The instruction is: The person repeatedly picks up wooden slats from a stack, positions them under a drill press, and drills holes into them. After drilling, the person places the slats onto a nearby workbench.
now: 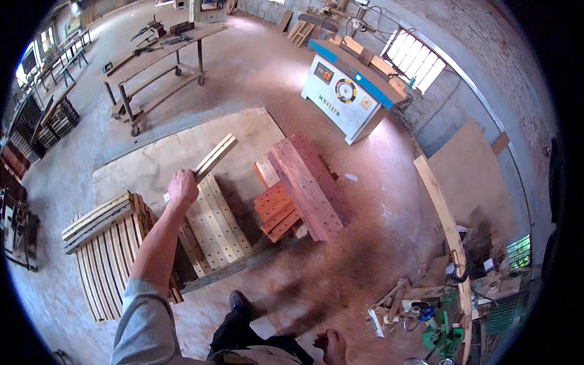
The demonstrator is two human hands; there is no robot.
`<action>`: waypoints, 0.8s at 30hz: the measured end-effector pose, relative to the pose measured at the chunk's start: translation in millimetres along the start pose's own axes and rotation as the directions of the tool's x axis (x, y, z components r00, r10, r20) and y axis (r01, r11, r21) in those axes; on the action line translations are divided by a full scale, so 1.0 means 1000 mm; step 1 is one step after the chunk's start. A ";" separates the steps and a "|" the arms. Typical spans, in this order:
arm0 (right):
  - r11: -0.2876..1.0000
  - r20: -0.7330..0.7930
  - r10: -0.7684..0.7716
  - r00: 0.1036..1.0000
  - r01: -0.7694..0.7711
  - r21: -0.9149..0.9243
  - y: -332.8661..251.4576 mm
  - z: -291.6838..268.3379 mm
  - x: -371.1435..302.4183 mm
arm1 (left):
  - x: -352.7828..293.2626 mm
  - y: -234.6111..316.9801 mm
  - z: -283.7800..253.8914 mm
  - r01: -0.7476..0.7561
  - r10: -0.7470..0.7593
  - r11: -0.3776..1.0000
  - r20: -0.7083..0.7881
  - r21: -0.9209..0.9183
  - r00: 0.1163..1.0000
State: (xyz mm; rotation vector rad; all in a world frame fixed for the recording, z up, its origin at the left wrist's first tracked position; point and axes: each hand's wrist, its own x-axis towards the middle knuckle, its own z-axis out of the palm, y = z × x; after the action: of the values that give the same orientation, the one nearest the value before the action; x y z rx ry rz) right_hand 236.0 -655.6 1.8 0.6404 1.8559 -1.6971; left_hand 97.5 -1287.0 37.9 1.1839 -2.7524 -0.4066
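Observation:
My left hand (182, 187) is stretched out forward and closed around the near end of a pale grooved wooden slat (215, 156), which sticks up and away to the right. Just below the hand lies a stack of similar pale slats with rows of holes (213, 225). My right hand (331, 346) hangs low at the bottom edge near my leg, fingers curled, with nothing in it. To the right of the pale stack sits a pile of reddish drilled boards (304, 185).
A stack of slats on edge (109, 243) stands at the left on a plywood sheet (152, 164). A white and blue woodworking machine (348, 91) stands beyond. A wheeled workbench (158, 58) is far left. A long plank (444, 225) and scattered tools (438, 316) lie at the right.

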 end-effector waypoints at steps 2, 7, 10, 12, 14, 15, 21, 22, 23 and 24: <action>0.995 0.031 -0.085 0.996 0.087 -0.044 0.004 -0.013 0.008 | -0.029 0.046 -0.037 -0.036 0.039 0.994 0.028 -0.101 0.999; 0.968 0.058 -0.249 0.967 0.248 0.026 -0.042 -0.022 0.014 | -0.146 0.141 -0.076 -0.343 0.377 0.774 -0.048 -0.533 0.925; 0.885 0.171 -0.451 0.876 0.463 -0.035 -0.081 -0.040 -0.001 | -0.246 0.217 -0.062 -0.344 0.498 0.617 0.013 -0.708 0.867; 0.848 0.166 -0.527 0.833 0.529 0.037 -0.087 -0.063 -0.003 | -0.321 0.273 -0.056 -0.361 0.602 0.556 0.064 -0.749 0.796; 0.743 0.203 -0.667 0.717 0.663 0.098 -0.115 -0.094 -0.026 | -0.391 0.320 -0.045 -0.410 0.647 0.602 0.117 -0.686 0.754; 0.719 0.103 -0.690 0.717 0.661 0.213 -0.126 -0.110 -0.038 | -0.419 0.335 -0.019 -0.455 0.737 0.425 0.007 -0.782 0.676; 0.688 -0.241 -0.510 0.826 0.560 0.462 -0.086 -0.291 -0.069 | -0.587 0.459 0.009 -0.412 0.962 0.207 0.108 -0.887 0.250; 0.632 -0.324 -0.472 0.820 0.571 0.525 -0.079 -0.319 -0.082 | -0.596 0.467 0.031 -0.339 0.967 0.253 0.226 -0.906 0.118; 0.579 -0.378 -0.432 0.819 0.573 0.580 -0.074 -0.338 -0.089 | -0.601 0.477 0.033 -0.323 0.973 0.223 0.232 -0.920 0.012; 0.521 -0.421 -0.419 0.804 0.593 0.613 -0.066 -0.361 -0.095 | -0.611 0.489 0.030 -0.313 0.966 0.195 0.238 -0.929 -0.105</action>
State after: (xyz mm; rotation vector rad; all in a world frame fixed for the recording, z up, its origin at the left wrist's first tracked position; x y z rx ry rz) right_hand 236.2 -301.1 136.2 0.6125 1.5275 -2.9554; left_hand 171.4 -515.3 149.8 -1.3056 -2.6994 -1.9818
